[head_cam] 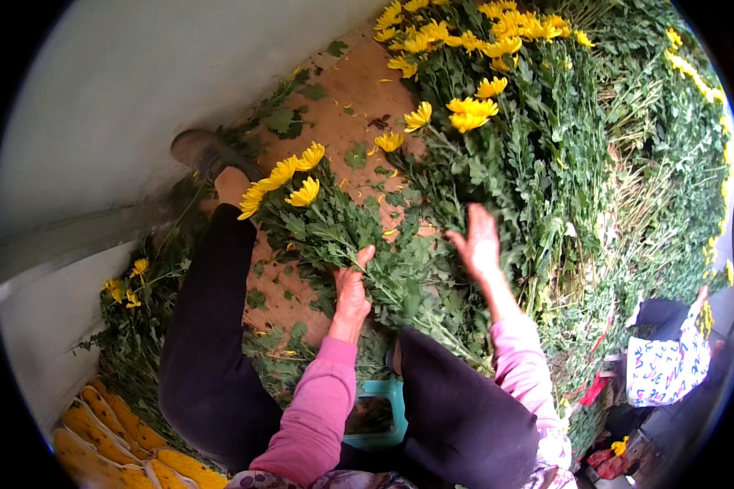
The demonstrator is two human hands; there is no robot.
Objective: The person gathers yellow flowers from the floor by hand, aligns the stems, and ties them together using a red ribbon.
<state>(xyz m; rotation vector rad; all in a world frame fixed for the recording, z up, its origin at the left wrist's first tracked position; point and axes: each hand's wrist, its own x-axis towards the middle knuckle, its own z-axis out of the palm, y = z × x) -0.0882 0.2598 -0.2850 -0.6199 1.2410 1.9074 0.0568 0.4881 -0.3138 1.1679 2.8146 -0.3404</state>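
My left hand [350,298] is closed around the stems of a small bunch of yellow chrysanthemums [324,227]. The flower heads point up and left, and the leafy stems trail down toward my right knee. My right hand [480,244] is at the near side of a large heap of cut chrysanthemums [526,122], thumb apart from the fingers, with nothing seen in its grasp. Its fingertips are against or just over the leaves; contact is hard to tell. A few loose flowers [471,114] lean out from the heap just beyond that hand.
Fallen leaves and petals litter the brown floor covering [355,79] beside a pale wall [159,61]. A turquoise plastic stool [397,406] shows between my legs. Yellow-orange bundles [107,434] lie at lower left. Another person in a patterned top [663,370] is at the right.
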